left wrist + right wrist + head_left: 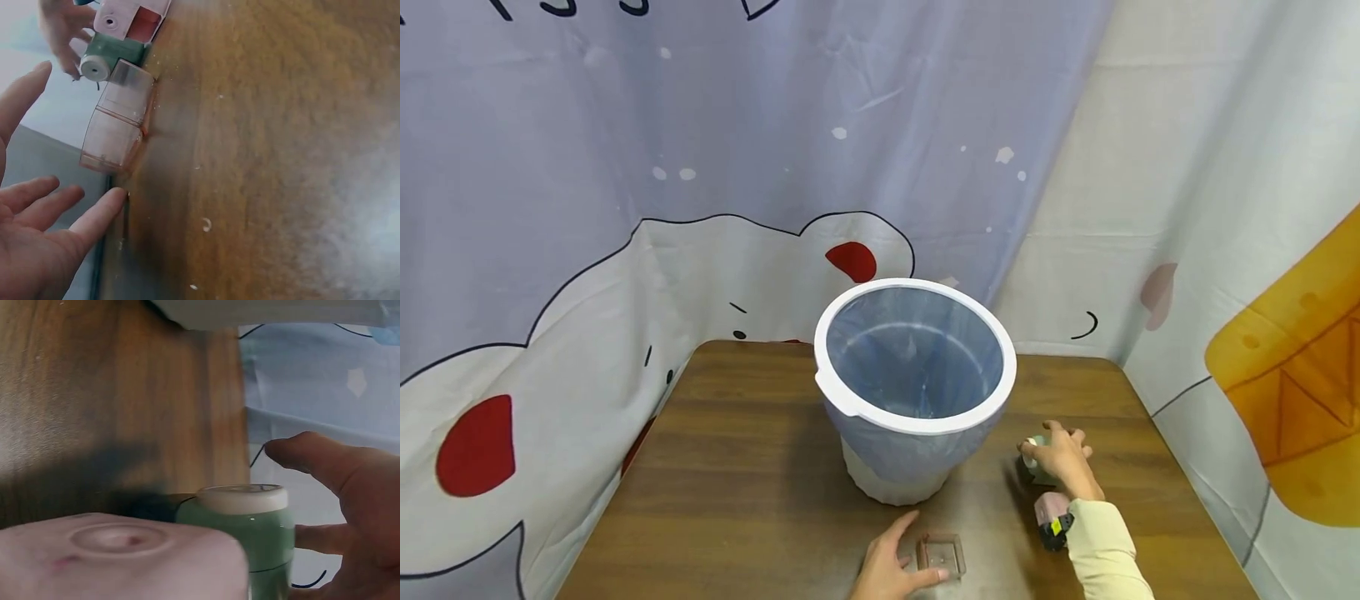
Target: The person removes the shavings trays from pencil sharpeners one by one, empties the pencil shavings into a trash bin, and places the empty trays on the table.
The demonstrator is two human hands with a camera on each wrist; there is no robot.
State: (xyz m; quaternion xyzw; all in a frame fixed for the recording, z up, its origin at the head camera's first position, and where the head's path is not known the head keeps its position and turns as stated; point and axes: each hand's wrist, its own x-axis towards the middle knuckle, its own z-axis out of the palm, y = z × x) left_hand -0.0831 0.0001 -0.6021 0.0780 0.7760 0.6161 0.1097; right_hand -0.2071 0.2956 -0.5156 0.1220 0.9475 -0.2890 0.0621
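My left hand [891, 562] is by a clear pinkish plastic tray [942, 554], with thumb and forefinger spread. In the left wrist view, its straight fingers stand apart from the same tray. My right hand [1063, 458] is over a green pencil sharpener [1039, 475] with a white round collar, fingers spread. From the right wrist view, its fingers lie beside and behind the green sharpener; whether they touch it I cannot tell. A pink pencil sharpener [1051, 507] with a dark part stands nearer, below the right wrist. Its round hole shows in the left wrist view.
A white bin with a bluish plastic liner stands mid-table, its rim [917, 427] behind the tray. Small pale crumbs [207, 224] dot the brown wooden table [730, 467]. Printed cloth [760, 133] hangs behind and along both sides of the table.
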